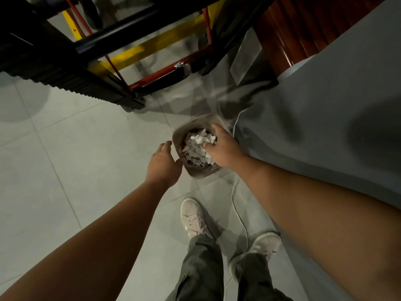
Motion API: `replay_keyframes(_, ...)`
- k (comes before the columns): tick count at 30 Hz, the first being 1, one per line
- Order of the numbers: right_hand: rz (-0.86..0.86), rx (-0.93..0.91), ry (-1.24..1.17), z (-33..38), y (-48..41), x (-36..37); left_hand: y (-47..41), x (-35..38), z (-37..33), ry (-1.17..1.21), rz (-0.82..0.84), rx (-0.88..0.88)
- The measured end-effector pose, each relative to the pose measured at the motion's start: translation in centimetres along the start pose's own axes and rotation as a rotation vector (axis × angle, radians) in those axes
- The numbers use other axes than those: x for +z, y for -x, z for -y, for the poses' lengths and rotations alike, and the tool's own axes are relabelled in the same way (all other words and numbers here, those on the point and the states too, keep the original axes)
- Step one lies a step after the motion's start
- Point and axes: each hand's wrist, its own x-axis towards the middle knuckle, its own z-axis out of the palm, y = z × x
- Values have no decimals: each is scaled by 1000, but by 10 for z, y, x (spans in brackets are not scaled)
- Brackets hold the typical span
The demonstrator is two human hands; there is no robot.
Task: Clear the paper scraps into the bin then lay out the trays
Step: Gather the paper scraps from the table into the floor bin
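Nearest, two pale shoes [193, 216] are seen on the tiled floor, just short of the bin [201, 173]. The left hand [163, 164] is held relaxed and empty beside the bin's left rim. The right hand [223, 148] is lowered into the bin, fingers curled round a clump of the paper scraps [198, 148] piled inside. A red and black frame [152, 77] stands beyond the bin.

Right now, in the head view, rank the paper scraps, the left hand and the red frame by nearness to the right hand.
1. Paper scraps, in the bin, touching the right hand.
2. Left hand, beside the bin's left rim.
3. Red frame, on the floor beyond the bin.
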Motion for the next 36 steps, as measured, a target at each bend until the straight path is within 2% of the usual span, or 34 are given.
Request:
replay_keyframes(6,-138,-86,7,8,49,-26,39,-28,-30,30,-67,69)
replay_keyframes(12,-235,-191,24,40,127,-79,105,-71,-89,18,-137,194)
replay_keyframes(19,-348,-316,-71,84,242,-151,216,-129,-176,69,-252,263)
replay_keyframes(24,-408,-415,-144,101,334,-205,297,-162,-232,63,-340,382)
replay_keyframes(29,-473,-457,-183,91,412,-256,355,-172,-285,-8,-376,471)
replay_keyframes(36,-610,-449,-311,36,484,-315,408,-143,-359,-79,-354,624)
